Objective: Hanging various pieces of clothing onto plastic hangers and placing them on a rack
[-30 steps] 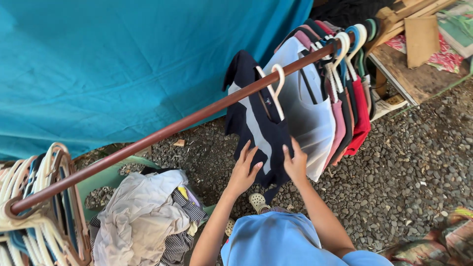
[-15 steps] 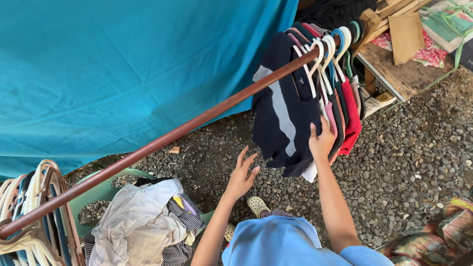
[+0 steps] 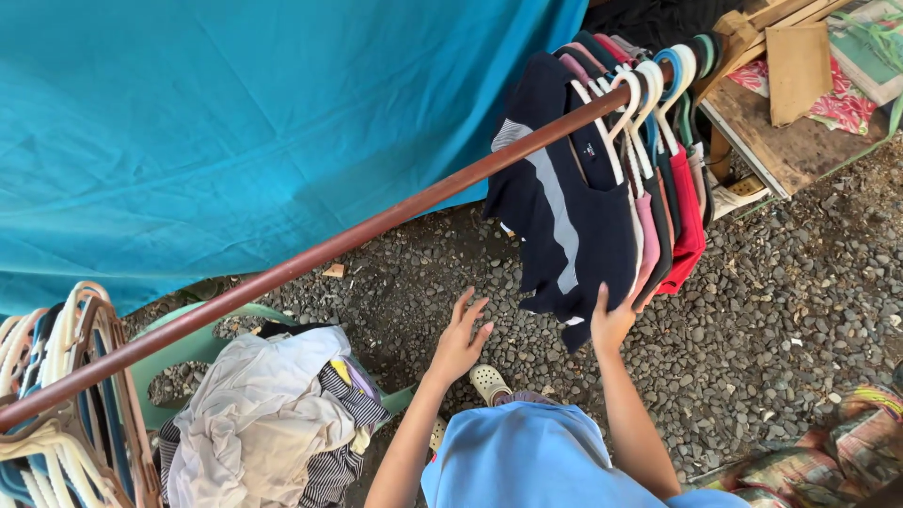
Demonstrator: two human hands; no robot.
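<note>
A dark navy shirt with a grey stripe [image 3: 574,216] hangs on a white hanger from a long brown rail [image 3: 310,259], pressed against a row of other hung garments [image 3: 668,188] at the rail's far end. My right hand [image 3: 611,322] rests flat against the navy shirt's lower hem, fingers up. Below the rail my left hand [image 3: 459,341] hovers in the air with fingers spread, holding nothing, a little left of the shirt.
A green plastic basket [image 3: 202,343] with a heap of crumpled clothes [image 3: 273,414] sits lower left. Empty hangers [image 3: 66,404] bunch at the rail's near end. A teal tarp [image 3: 235,122] hangs behind. Gravel covers the ground; a wooden bench [image 3: 781,141] stands upper right.
The navy shirt slid along the rail to the right, up against the other hung clothes. My right hand followed it down to its hem; my left hand came off the shirt.
</note>
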